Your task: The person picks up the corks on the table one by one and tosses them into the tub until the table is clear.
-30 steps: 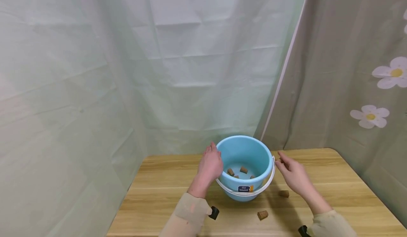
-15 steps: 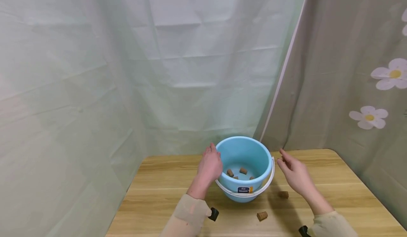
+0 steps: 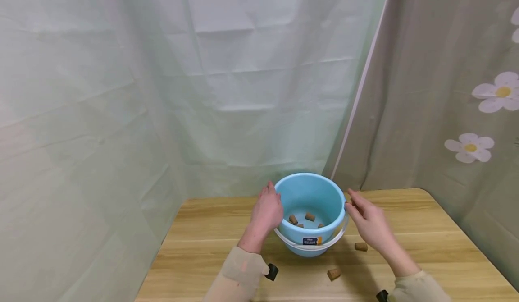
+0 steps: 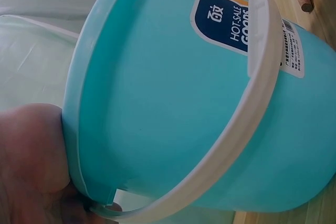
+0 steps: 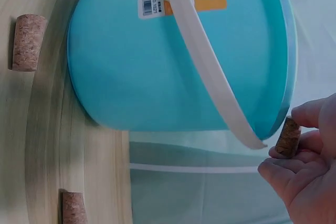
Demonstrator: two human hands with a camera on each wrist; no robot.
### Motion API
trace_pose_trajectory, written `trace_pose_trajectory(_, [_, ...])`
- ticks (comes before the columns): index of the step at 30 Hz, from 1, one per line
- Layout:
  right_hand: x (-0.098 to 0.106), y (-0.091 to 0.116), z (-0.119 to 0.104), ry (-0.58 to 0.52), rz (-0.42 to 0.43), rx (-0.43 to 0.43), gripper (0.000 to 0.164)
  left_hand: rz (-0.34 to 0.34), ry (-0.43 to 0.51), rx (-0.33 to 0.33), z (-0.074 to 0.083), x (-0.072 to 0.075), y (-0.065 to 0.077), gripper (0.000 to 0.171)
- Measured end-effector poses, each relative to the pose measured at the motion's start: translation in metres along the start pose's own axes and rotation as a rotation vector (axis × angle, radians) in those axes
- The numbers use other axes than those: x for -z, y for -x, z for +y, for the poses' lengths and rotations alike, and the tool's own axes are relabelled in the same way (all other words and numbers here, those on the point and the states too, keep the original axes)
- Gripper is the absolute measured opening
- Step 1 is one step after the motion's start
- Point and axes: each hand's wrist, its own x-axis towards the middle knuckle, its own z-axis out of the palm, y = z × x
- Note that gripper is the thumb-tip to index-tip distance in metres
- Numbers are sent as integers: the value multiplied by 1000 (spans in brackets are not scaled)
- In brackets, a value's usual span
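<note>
A light blue bucket with a white handle stands on the table, with several corks on its bottom. At its left rim, my left hand grips the edge near the handle's end; part of its fingers are hidden. My right hand is at the right rim. In the right wrist view, it pinches a cork between thumb and fingers, just beside the rim. Two more corks lie outside the bucket, one near the front and another on the right.
The wooden table has pale curtains close behind it and on the left. A grey-brown curtain with white flowers hangs on the right. Black wrist devices show at both cuffs.
My right hand first drew slightly away to the right, then came back left to the bucket's rim. The left hand and the bucket have stayed in place.
</note>
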Motion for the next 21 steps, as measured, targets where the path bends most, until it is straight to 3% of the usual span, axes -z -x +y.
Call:
trace_pose_trajectory(11, [-13, 2, -13, 39, 26, 122, 49, -4, 6, 7, -1, -1, 1, 57])
trace_pose_trajectory(21, [-20, -2, -20, 55, 33, 168, 49, -3, 19, 9, -1, -1, 0, 57])
